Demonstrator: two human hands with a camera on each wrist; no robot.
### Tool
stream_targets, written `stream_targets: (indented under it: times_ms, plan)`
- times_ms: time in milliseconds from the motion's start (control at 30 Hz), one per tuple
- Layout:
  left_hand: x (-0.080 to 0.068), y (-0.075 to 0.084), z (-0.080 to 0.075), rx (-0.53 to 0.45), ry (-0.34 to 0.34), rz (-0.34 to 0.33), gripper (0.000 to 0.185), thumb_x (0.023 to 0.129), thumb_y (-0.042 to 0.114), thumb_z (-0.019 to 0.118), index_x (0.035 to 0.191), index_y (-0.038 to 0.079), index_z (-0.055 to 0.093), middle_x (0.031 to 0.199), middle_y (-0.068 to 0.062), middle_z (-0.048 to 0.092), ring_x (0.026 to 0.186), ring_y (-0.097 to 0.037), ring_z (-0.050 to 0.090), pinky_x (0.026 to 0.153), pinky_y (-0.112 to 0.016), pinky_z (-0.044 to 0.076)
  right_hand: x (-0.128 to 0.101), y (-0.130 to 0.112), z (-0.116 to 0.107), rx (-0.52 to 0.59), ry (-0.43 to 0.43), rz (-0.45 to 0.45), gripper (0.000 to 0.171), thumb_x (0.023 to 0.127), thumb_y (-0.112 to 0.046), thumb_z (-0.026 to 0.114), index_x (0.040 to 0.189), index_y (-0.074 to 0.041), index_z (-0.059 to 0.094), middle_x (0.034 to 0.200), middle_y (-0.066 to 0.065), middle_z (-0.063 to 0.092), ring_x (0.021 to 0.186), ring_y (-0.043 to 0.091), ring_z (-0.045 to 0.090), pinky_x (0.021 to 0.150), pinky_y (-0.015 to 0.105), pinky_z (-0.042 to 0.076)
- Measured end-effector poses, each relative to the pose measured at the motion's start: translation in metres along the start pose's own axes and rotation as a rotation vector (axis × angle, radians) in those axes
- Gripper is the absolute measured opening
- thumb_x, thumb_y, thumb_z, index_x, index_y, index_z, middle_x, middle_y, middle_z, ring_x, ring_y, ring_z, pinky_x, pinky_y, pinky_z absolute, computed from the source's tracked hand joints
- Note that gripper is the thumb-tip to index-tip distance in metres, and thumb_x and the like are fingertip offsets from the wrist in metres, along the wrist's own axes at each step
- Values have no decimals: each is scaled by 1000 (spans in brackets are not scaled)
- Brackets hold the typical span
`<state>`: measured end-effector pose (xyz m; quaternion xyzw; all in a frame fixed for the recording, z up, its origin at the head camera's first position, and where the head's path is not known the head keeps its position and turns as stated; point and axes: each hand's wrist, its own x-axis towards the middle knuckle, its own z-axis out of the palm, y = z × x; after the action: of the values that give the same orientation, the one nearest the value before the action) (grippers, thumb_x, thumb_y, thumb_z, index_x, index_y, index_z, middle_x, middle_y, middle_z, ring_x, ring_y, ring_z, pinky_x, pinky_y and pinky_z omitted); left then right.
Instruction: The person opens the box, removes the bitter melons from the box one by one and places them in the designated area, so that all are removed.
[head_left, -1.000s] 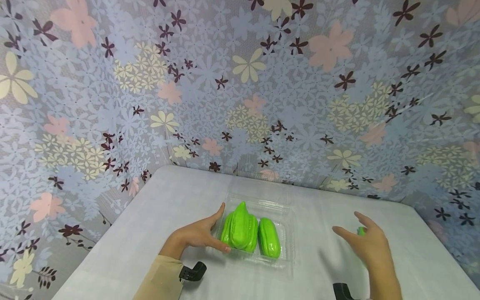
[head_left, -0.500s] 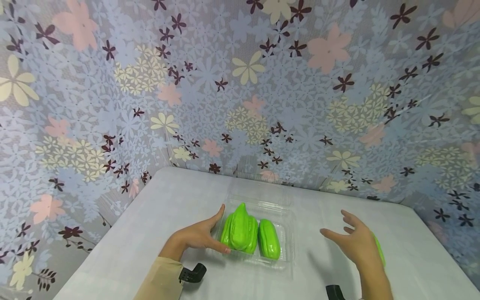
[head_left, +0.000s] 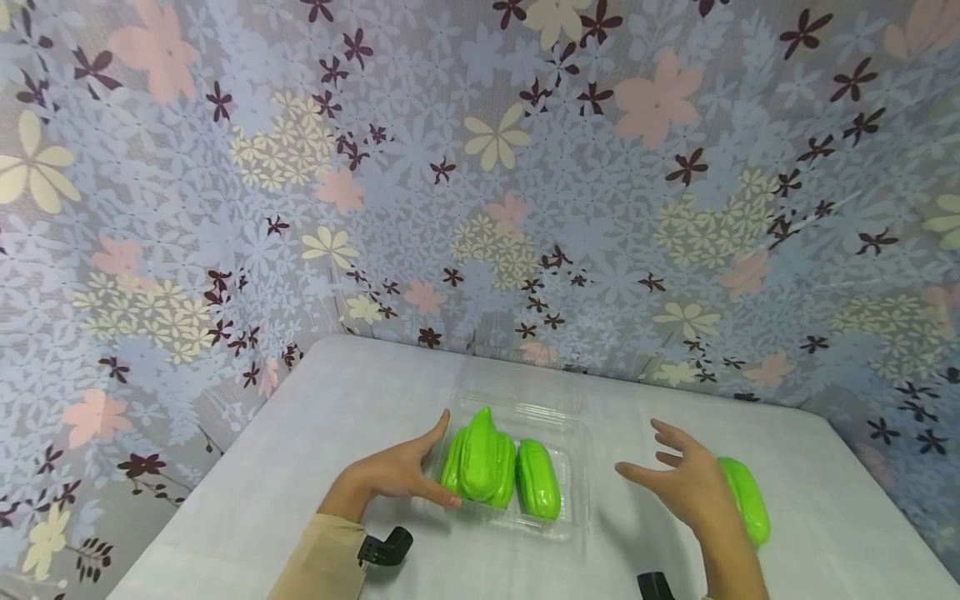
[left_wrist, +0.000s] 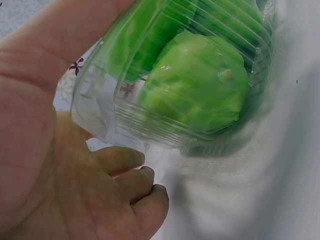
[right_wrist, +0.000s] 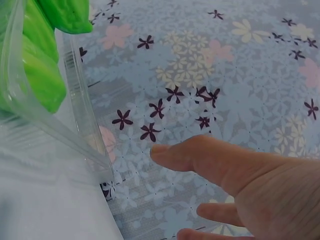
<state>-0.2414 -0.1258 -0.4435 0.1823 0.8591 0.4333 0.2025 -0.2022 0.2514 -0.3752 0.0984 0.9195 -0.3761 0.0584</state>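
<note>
— Where does the clear plastic tray (head_left: 573, 467) sit?

— On the white desk (head_left: 300, 467), about midway between its left and right edges and nearer the back edge than the front. Green vegetables (head_left: 498, 467) lie in it side by side, one stacked on top at the left, its pointed end aimed at the back edge.

— And the left hand (head_left: 401, 471)?

— It rests against the tray's left wall, fingers straight along the plastic and thumb along the near corner. The left wrist view shows the palm flat to the tray wall with the lower fingers loosely bent beneath it (a steadying touch, not a closed grip).

— What about the right hand (head_left: 686, 483)?

— It hovers above the desk to the right of the tray, fingers spread and relaxed, holding nothing. The right wrist view shows the thumb stretched out towards the tray's edge, apart from it.

— Anything else on the desk?

— One more green vegetable (head_left: 746, 500) lies loose just beyond the right hand, towards the desk's right edge; whether the hand touches it I cannot tell. Flowered wallpaper (head_left: 480, 167) rises behind the back edge.
</note>
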Motion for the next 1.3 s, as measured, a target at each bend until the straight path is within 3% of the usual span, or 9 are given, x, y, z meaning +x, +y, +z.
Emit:
stream_targets:
  times_ms: [433,1100,1300]
  plan:
    - [-1,1,0,17,-5,20,130,63,47,85,152,28,-7,160,-11,4,147,-32,10,118,-56,15,-2,-10,15,46,-69,-59,105,66,-61,76,149,-18,29,150,19,35,131,40,43,86,49,52]
    - [-1,0,0,17,-5,24,129,65,45,84,153,25,-8,160,-11,4,147,-31,10,118,-55,15,-6,-24,35,128,-100,-139,95,67,-54,79,145,-20,36,149,14,38,129,37,46,87,46,54]
    - [0,0,0,15,-10,15,127,65,46,84,151,33,-8,160,-9,5,148,-29,10,118,-54,15,-7,-30,43,154,-97,-156,95,65,-52,81,144,-20,39,147,16,40,128,38,47,86,47,55]
